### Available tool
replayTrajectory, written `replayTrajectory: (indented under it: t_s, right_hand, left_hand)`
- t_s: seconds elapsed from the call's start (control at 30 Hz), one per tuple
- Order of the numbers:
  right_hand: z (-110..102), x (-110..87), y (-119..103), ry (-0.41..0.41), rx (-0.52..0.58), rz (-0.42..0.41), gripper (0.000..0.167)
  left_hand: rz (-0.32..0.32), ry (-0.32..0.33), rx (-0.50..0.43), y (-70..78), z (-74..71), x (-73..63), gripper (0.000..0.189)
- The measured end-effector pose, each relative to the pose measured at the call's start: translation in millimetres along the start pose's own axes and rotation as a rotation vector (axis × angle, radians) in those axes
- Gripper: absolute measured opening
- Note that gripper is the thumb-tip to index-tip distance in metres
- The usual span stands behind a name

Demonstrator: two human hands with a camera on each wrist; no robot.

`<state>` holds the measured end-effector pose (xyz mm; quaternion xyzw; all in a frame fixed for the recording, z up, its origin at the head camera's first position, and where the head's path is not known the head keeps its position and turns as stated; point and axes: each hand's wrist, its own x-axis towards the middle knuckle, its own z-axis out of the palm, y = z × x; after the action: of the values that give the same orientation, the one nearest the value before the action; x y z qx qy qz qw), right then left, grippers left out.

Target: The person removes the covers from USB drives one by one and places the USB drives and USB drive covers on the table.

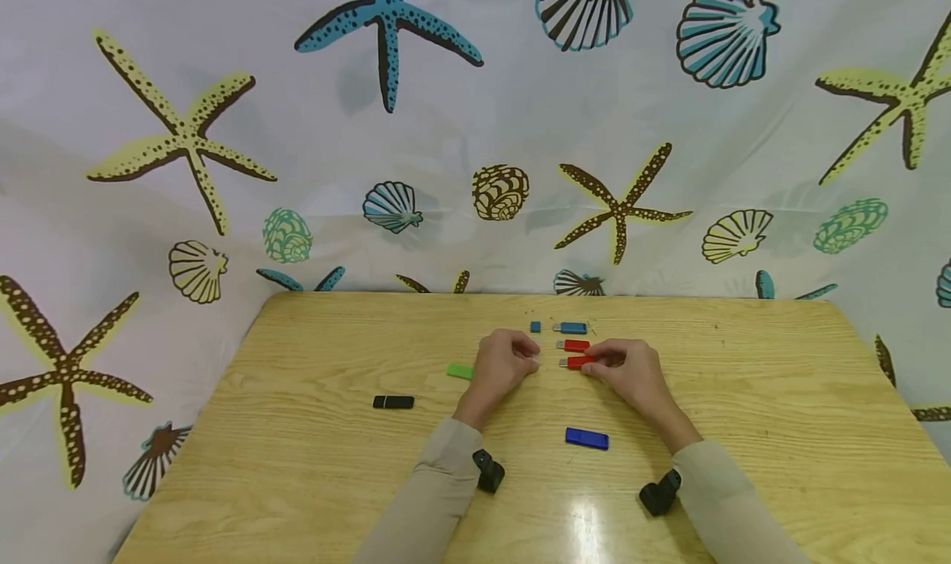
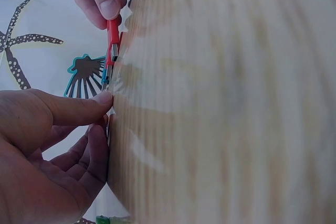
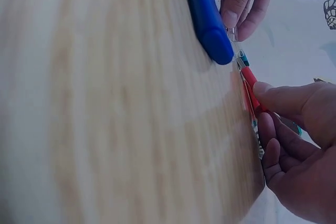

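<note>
My right hand (image 1: 631, 374) pinches the body of a red USB stick (image 1: 577, 363) between thumb and fingers, its metal plug pointing left. Just behind it lies a second red USB stick (image 1: 573, 345), plug also bare. Facing that plug, my left hand (image 1: 501, 367) pinches a small clear cap (image 3: 233, 34) between thumb and fingertip. A gap separates cap and plug. Farther back is a light blue USB stick (image 1: 573, 328) with its plug exposed; a small blue cap (image 1: 536, 327) sits to its left.
Partly behind the left wrist is a green USB stick (image 1: 459, 372). A black USB stick (image 1: 394, 402) lies left of it. Nearer me, between the forearms, rests a dark blue USB stick (image 1: 587, 438). A patterned cloth (image 1: 446, 250) hangs along the wooden table's (image 1: 297, 465) back edge.
</note>
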<state>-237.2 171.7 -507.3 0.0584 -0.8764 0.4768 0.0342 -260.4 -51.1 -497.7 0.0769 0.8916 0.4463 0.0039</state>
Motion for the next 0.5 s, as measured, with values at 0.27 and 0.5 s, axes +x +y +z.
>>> replayTrajectory:
  t_s: [0.27, 0.5]
  right_hand:
    - [-1.4, -0.5, 0.9, -0.014, -0.006, 0.013, 0.016]
    - [-2.8, -1.0, -1.8, -0.025, 0.002, 0.024, 0.016]
  left_hand:
    - [-0.011, -0.002, 0.001, 1.3, -0.2, -0.9, 0.011]
    - [-0.013, 0.003, 0.014, 1.6, 1.1, -0.2, 0.013]
